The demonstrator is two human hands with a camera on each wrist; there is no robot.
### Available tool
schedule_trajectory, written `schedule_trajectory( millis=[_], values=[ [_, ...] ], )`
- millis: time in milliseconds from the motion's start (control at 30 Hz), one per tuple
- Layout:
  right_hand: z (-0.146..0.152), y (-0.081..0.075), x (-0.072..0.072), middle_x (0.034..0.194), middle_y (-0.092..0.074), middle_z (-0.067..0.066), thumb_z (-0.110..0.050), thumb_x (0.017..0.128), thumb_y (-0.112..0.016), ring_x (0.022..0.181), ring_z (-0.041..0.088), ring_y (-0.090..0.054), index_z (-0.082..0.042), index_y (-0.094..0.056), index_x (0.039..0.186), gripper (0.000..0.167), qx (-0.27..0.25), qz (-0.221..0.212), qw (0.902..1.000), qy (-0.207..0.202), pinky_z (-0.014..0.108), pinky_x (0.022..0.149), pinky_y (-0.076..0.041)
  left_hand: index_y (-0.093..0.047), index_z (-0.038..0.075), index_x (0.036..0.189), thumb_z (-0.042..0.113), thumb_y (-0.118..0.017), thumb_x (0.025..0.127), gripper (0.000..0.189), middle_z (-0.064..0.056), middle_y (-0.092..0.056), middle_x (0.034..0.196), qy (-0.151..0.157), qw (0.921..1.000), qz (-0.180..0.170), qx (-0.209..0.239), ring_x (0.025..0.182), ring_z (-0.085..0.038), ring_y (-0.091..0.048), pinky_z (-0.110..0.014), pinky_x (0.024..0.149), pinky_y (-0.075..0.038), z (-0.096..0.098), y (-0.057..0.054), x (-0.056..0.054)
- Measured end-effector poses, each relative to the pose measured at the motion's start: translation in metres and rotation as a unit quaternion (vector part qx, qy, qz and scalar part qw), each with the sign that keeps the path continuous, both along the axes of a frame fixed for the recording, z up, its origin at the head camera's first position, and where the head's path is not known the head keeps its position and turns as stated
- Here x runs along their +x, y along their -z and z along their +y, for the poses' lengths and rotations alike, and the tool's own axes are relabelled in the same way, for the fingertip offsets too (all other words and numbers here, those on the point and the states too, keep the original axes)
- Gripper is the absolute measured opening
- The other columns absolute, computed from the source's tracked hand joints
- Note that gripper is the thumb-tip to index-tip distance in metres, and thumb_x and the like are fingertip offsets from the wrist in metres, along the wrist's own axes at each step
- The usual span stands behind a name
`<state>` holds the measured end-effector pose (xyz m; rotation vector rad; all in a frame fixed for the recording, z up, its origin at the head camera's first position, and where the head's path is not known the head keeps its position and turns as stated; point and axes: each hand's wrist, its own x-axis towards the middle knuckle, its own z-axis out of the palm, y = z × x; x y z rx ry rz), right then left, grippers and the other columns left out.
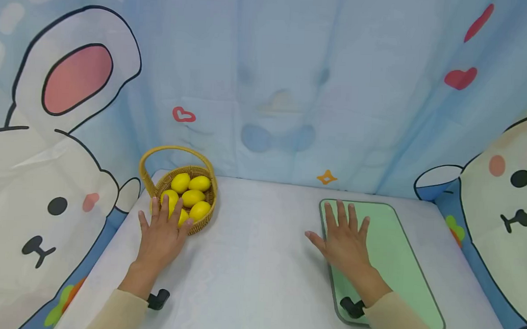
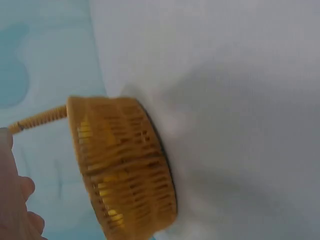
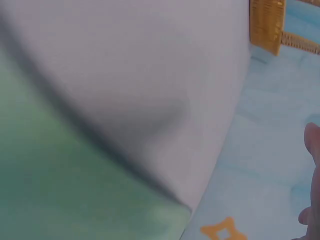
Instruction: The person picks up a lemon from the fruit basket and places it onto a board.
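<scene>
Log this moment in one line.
left hand: fingers spread, near basket | right hand: fingers spread, near board | lemons: in basket | held: nothing

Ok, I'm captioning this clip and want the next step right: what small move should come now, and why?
Probably reach the left hand to a lemon in the basket: that hand holds nothing and is the closer one, while the right hand is nearer the green board.
</scene>
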<state>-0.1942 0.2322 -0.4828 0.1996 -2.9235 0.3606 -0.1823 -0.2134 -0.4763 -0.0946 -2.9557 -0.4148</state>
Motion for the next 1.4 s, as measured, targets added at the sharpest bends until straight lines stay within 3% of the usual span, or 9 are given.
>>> schedule_trajectory(
  millis=[233,400,533,733,1033,1400],
  values=[
    [-0.069,-0.003,-0.024,0.176,-0.011,0.021,-0.069,0.101,-0.055,0.162,0.048,-0.006,-0.012,-0.019,0.17,0.097,0.032,-0.003,0.9976,-0.062,0.077,0.124,-0.002,-0.022,0.007,0.169,0.057,-0.029,0.114,0.075,-0.03,-0.006,0.174,-0.032,0.9995,0.003,-0.002,0.161,-0.05,0.005,-0.08,0.121,0.002,-0.029,-0.005,-0.008],
    [-0.135,-0.005,-0.036,0.177,-0.012,0.017,-0.071,0.103,-0.049,0.163,0.043,-0.009,-0.015,-0.02,0.171,0.092,0.064,-0.018,0.9893,-0.13,0.073,0.127,-0.008,-0.022,0.005,0.168,0.052,-0.033,0.114,0.073,-0.033,-0.007,0.172,-0.043,0.9991,0.005,-0.005,0.16,-0.053,0.0,-0.078,0.122,0.003,-0.044,-0.005,-0.015],
    [-0.181,-0.002,-0.042,0.178,-0.01,0.014,-0.071,0.104,-0.045,0.164,0.038,-0.007,-0.018,-0.016,0.171,0.091,0.076,-0.042,0.9799,-0.179,0.069,0.129,-0.012,-0.019,0.004,0.169,0.053,-0.034,0.114,0.075,-0.032,-0.006,0.173,-0.038,0.9992,-0.009,-0.008,0.16,-0.053,-0.001,-0.077,0.124,0.0,-0.049,0.002,-0.023],
    [-0.226,0.018,-0.042,0.179,-0.006,0.009,-0.07,0.105,-0.046,0.166,0.032,-0.004,-0.018,-0.01,0.172,0.092,0.085,-0.081,0.9637,-0.24,0.063,0.131,-0.012,-0.01,-0.006,0.167,0.055,-0.033,0.113,0.084,-0.03,0.002,0.174,-0.013,0.9978,-0.065,-0.001,0.161,-0.05,0.002,-0.069,0.128,-0.004,-0.047,0.021,-0.034],
    [-0.238,0.029,-0.038,0.179,-0.01,0.001,-0.07,0.105,-0.043,0.166,0.023,-0.004,-0.017,-0.012,0.172,0.09,0.129,-0.096,0.9546,-0.25,0.06,0.132,-0.011,0.002,-0.01,0.165,0.058,-0.024,0.113,0.089,-0.027,0.018,0.173,-0.008,0.9902,-0.128,0.057,0.161,-0.05,0.002,-0.064,0.129,-0.012,-0.045,0.028,-0.033],
    [-0.199,0.028,-0.039,0.179,-0.008,0.003,-0.067,0.108,-0.04,0.166,0.022,-0.005,-0.014,-0.014,0.171,0.087,0.13,-0.086,0.9567,-0.246,0.058,0.133,-0.006,-0.003,-0.011,0.164,0.058,-0.027,0.113,0.089,-0.028,0.011,0.174,0.027,0.994,-0.1,0.036,0.162,-0.046,0.005,-0.06,0.131,-0.01,-0.011,0.032,-0.03]
  ],
)
